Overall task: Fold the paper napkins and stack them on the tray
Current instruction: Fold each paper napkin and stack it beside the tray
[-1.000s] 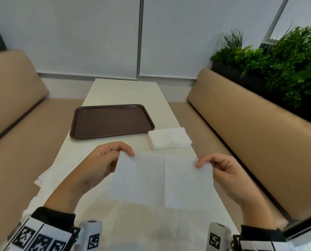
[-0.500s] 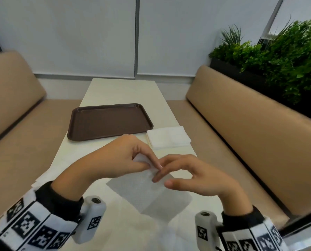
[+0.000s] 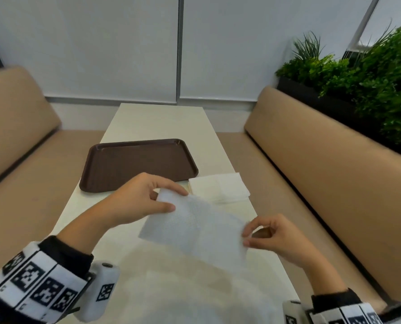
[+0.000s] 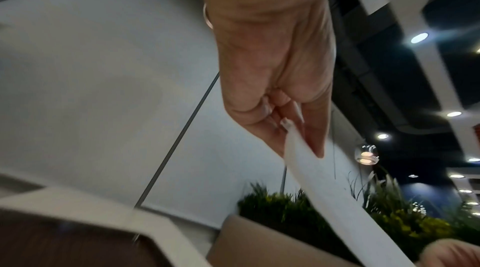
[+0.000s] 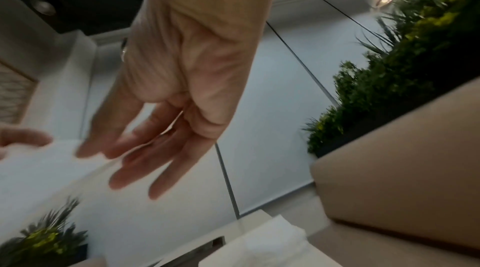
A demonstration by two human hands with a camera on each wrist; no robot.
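A white paper napkin (image 3: pixel 195 225), folded over, hangs above the near part of the table. My left hand (image 3: pixel 177 200) pinches its far left corner between thumb and fingers; the left wrist view shows the napkin (image 4: pixel 332 193) running out of that left-hand (image 4: pixel 293 140) pinch. My right hand (image 3: pixel 246 237) pinches the napkin's right edge with thumb and index. In the right wrist view the right hand's (image 5: pixel 64 147) other fingers are loosely extended beside the napkin (image 5: pixel 33 168). The brown tray (image 3: pixel 115 164) lies bare beyond my left hand.
A small stack of white napkins (image 3: pixel 220 188) lies on the table (image 3: pixel 159 122) by the tray's near right corner. More white sheets (image 3: pixel 206 300) lie close to me. Tan benches (image 3: pixel 335 183) flank the table, and plants (image 3: pixel 370 85) stand behind the right bench.
The hands first held the napkin spread by its top corners, then came together. Now the left hand keeps the joined corners and the right hand has moved out to the right edge.
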